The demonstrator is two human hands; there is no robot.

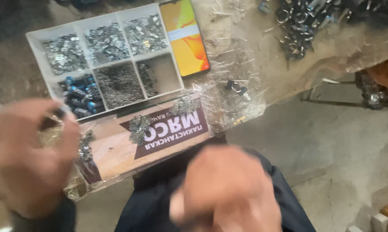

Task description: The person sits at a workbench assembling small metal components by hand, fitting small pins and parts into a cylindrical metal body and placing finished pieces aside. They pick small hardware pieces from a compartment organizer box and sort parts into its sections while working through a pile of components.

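Observation:
My left hand (30, 150) is blurred at the left edge, its fingertips pinched around a small dark part (56, 115) just below the white compartment tray (38, 48). My right hand (228, 193) is also blurred, held low over my dark-trousered lap with the fingers curled; whether it holds anything is unclear. Between the hands lies a brown cardboard sheet (112, 150) carrying small heaps of metal parts (139, 128).
The tray holds sorted silver metal pieces, fine dark screws and blue-capped parts (80, 98). A phone (185, 36) with a lit orange-yellow screen lies beside it. Crinkled clear plastic (232, 64) covers the bench. Several metal rings (301, 25) are piled at the top right. Another person's hand (387, 73) shows at the right edge.

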